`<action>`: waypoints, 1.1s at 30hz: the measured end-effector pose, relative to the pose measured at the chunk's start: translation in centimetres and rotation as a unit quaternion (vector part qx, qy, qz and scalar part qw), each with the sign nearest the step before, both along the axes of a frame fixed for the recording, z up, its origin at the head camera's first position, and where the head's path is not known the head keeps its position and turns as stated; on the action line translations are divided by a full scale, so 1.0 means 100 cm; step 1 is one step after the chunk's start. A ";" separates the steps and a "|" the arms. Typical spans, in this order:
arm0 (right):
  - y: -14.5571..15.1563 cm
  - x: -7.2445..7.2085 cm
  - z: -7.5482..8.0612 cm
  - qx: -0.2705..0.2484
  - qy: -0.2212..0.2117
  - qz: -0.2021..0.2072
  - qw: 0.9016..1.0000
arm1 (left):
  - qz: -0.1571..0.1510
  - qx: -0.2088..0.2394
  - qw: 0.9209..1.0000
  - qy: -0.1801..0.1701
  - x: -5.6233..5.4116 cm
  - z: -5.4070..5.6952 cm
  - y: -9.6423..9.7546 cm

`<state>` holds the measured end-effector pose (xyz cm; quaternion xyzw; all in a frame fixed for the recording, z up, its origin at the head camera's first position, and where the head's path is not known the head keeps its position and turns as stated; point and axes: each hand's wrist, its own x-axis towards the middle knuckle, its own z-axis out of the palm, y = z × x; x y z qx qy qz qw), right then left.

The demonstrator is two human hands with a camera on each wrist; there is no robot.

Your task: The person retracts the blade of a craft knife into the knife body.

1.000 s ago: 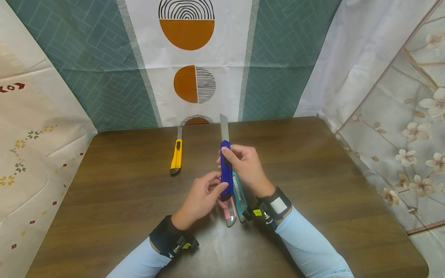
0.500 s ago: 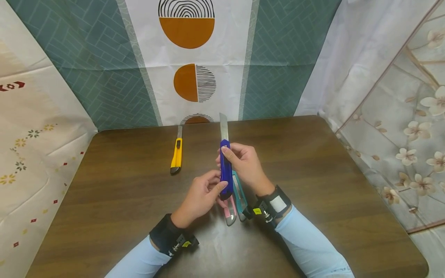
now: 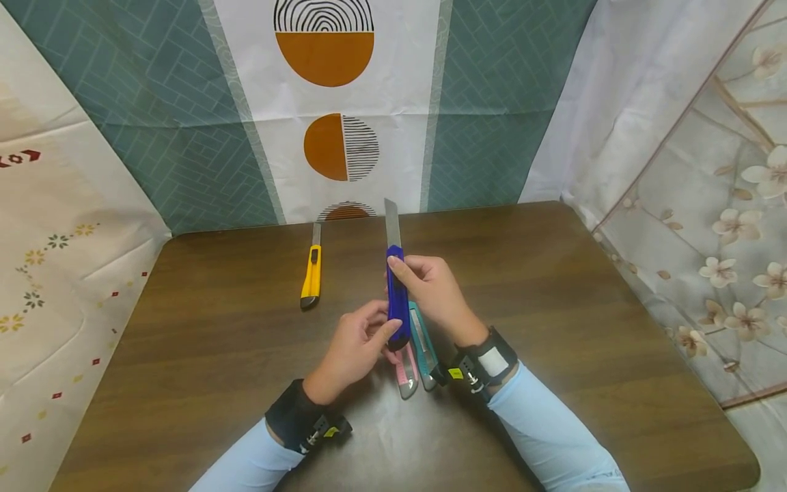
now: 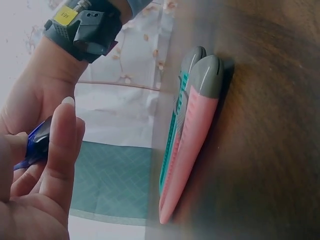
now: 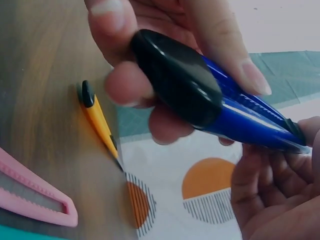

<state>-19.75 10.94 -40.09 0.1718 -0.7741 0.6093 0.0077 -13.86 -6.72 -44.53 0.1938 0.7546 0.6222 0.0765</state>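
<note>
A blue utility knife (image 3: 397, 301) with a black end cap is held up over the table, its long blade (image 3: 392, 225) extended and pointing away. My left hand (image 3: 353, 348) pinches its rear end between thumb and fingers. Near the blade end my right hand (image 3: 433, 294) grips it, thumb on top by the dark slider seen in the right wrist view. Below the hands, a pink utility knife (image 4: 192, 135) and a teal utility knife (image 3: 423, 345) lie side by side on the table. In the head view their far ends are partly hidden by the hands and the blue knife.
A yellow utility knife (image 3: 311, 277) with some blade out lies at the back left of the brown wooden table (image 3: 203, 355). Behind the table's far edge hangs a patterned cloth (image 3: 492, 137). Floral cloths hang at both sides.
The view has shifted slightly. Both hands keep the same hold on the blue utility knife, its blade stays extended, and the other knives have not moved.
</note>
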 end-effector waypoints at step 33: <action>-0.004 -0.001 -0.007 -0.027 0.022 0.015 0.999 | 0.012 0.018 1.000 0.003 -0.001 0.004 -0.003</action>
